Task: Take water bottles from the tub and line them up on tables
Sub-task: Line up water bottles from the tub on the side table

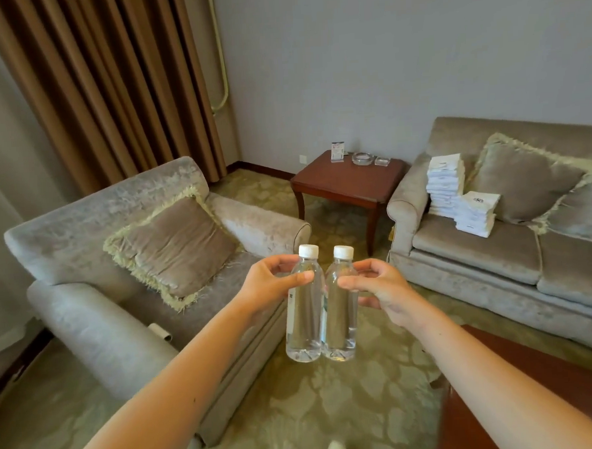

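Two clear water bottles with white caps hang upright side by side in mid-air over the carpet, touching each other. My left hand (273, 284) grips the left water bottle (304, 323) near its shoulder. My right hand (377, 288) grips the right water bottle (341, 321) the same way. Beyond them, in the corner, stands a small dark wooden side table (347, 184). The tub is not in view.
The side table carries a card stand (337, 151) and two glass ashtrays (363, 158). A grey armchair (86, 304) with a cushion is at left, a sofa (495, 255) with stacked white packets (447, 185) at right. A dark wooden tabletop (537, 400) fills the lower right corner.
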Tool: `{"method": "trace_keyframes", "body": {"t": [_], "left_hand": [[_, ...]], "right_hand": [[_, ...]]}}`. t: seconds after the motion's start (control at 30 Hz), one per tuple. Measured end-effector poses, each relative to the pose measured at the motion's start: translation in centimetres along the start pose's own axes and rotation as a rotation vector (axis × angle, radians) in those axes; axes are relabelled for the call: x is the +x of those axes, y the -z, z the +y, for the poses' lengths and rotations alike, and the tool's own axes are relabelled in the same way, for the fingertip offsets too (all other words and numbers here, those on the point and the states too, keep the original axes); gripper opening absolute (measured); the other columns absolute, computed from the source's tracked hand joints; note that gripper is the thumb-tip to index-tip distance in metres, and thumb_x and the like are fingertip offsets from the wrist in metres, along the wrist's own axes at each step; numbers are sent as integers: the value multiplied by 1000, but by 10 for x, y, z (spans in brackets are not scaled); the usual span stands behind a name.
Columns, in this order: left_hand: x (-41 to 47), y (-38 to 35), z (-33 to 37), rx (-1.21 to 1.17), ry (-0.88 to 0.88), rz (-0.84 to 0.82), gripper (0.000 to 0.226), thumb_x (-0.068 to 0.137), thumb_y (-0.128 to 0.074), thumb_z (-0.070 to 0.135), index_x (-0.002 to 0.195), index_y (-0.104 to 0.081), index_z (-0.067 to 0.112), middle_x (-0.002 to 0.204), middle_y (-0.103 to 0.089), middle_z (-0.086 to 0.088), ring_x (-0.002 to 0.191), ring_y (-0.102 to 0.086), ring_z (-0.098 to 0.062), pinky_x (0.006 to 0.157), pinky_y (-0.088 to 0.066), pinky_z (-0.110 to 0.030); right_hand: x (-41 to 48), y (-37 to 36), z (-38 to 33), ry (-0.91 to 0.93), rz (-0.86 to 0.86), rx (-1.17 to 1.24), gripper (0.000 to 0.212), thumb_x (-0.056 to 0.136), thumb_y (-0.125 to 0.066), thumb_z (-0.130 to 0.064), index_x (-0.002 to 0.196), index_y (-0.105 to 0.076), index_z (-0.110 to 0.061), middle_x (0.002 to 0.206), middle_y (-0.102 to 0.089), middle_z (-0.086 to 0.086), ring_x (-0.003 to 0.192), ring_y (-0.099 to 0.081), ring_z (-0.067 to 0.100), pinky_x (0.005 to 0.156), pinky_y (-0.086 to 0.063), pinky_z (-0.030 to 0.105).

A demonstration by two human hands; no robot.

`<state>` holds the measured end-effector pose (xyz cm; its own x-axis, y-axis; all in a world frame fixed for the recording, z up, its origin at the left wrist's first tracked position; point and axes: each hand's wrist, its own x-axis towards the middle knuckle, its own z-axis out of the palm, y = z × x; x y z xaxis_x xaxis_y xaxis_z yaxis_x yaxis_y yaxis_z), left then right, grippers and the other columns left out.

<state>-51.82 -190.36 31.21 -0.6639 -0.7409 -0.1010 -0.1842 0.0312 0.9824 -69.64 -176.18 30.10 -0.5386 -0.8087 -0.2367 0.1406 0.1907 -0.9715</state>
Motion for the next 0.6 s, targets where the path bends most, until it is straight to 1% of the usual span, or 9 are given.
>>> {"method": "trace_keyframes", "body": {"t": [0.07, 0.13, 0.2, 0.3, 0.37, 0.43, 0.5, 0.6], "left_hand": [[53, 4, 5, -10, 12, -25, 49, 65, -88, 32, 109, -70, 22, 111, -70, -2, 102, -68, -17, 83, -59, -35], [104, 6, 17, -15, 3, -35, 39, 71, -85, 25, 107, -69, 22, 109, -69, 0, 97, -69, -13, 75, -59, -26], [152, 8, 28, -22, -17, -54, 33, 75, -83, 21, 104, -69, 23, 107, -70, 2, 91, -70, -8, 70, -57, -22], [219, 11, 40, -32, -37, -65, 35, 75, -83, 22, 107, -68, 23, 105, -72, 4, 93, -71, -12, 69, -56, -23], [261, 13, 46, -36, -41, -54, 41, 73, -84, 26, 111, -68, 22, 106, -72, 5, 98, -70, -13, 73, -56, -25], [306, 14, 51, -46, -42, -55, 41, 73, -84, 27, 111, -69, 23, 104, -72, 7, 97, -70, -11, 77, -58, -29], [354, 12, 53, -60, -47, -71, 34, 74, -84, 24, 106, -70, 25, 98, -74, 9, 95, -70, -10, 81, -59, -31], [432, 10, 55, -77, -64, -88, 34, 74, -84, 20, 105, -71, 22, 99, -75, 6, 92, -71, -11, 78, -59, -31]], "right_hand": [[51, 2, -10, 1, 6, -1, 49, 64, -90, -18, 106, -66, -14, 97, -71, 2, 93, -69, 16, 68, -54, 31], [103, 9, -25, 1, 14, -9, 51, 61, -91, -21, 106, -67, -15, 101, -70, 4, 96, -69, 17, 70, -54, 31], [151, 16, -42, 9, 10, -18, 56, 57, -92, -25, 107, -67, -16, 108, -69, 8, 100, -69, 20, 73, -55, 32], [216, 25, -66, 23, 18, -32, 68, 46, -94, -33, 106, -67, -16, 115, -69, 10, 104, -69, 22, 79, -57, 36], [256, 32, -78, 18, 18, -13, 62, 51, -94, -28, 105, -67, -15, 113, -68, 10, 103, -69, 22, 86, -58, 41], [297, 38, -91, 13, 18, -16, 55, 57, -93, -23, 105, -67, -15, 110, -68, 8, 103, -69, 22, 91, -57, 45], [340, 45, -102, 13, 31, -28, 56, 55, -93, -23, 104, -68, -15, 110, -68, 7, 104, -69, 22, 93, -56, 47], [412, 59, -115, 10, 43, -26, 60, 52, -93, -25, 106, -68, -15, 115, -68, 10, 106, -68, 24, 94, -56, 49]]}}
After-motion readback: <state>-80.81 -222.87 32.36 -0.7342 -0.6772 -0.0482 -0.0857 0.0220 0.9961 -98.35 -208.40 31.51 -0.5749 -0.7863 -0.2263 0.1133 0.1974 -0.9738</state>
